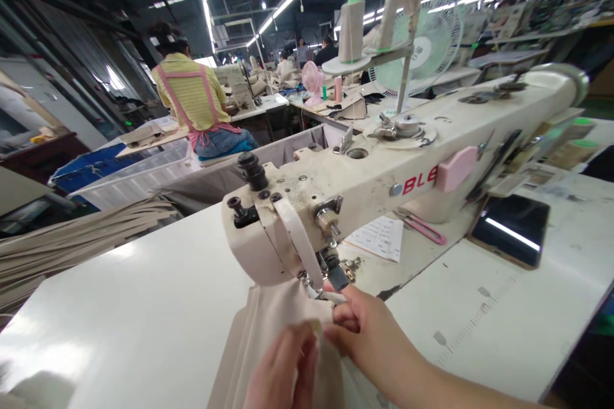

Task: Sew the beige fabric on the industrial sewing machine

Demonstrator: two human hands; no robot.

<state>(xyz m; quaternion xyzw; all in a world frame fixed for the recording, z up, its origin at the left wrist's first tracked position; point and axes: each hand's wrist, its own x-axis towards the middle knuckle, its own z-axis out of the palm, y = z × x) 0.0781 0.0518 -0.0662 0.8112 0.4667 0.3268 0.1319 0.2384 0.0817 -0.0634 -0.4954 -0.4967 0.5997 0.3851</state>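
Observation:
Beige fabric (273, 313) lies under the needle area of a white sewing machine (288, 211) and hangs toward me. My right hand (367, 323) is just right of the presser foot, fingers curled and closed on the fabric's edge. Slightly blurred, my left hand (285, 364) is nearer to me, its thumb and fingers pinched together on the same fabric. The fingertips of both hands are close to each other. The needle itself is hidden behind the machine head and my right fingers.
Right of the machine lie pink-handled thread snips (426, 230), a paper sheet (378, 239) and a dark phone (511, 230). Thread cones (352, 32) stand behind it. Stacked fabric (96, 236) lies at left. A person in a yellow striped shirt (192, 89) sits ahead, facing away.

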